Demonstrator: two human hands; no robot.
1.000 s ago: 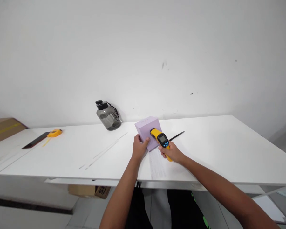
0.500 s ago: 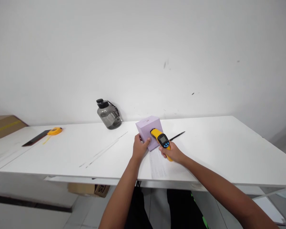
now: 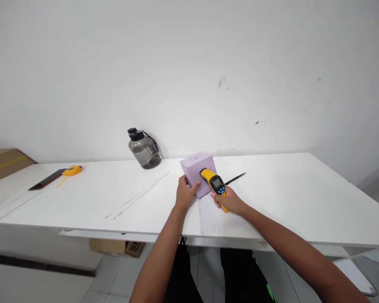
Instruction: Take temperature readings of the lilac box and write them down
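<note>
Thermometer (image 3: pixel 216 184) near centre of frame, in curled fingers of right hand (image 3: pixel 231 200); just left, lilac box (image 3: pixel 195 171) between thumb and fingers of left hand (image 3: pixel 186 195).

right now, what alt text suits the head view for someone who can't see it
A left hand holds a lavender box at a white table while the right hand points a yellow handheld device at it. A gray bottle and yellow tape measure are to the left, a black pen to the right.
</note>
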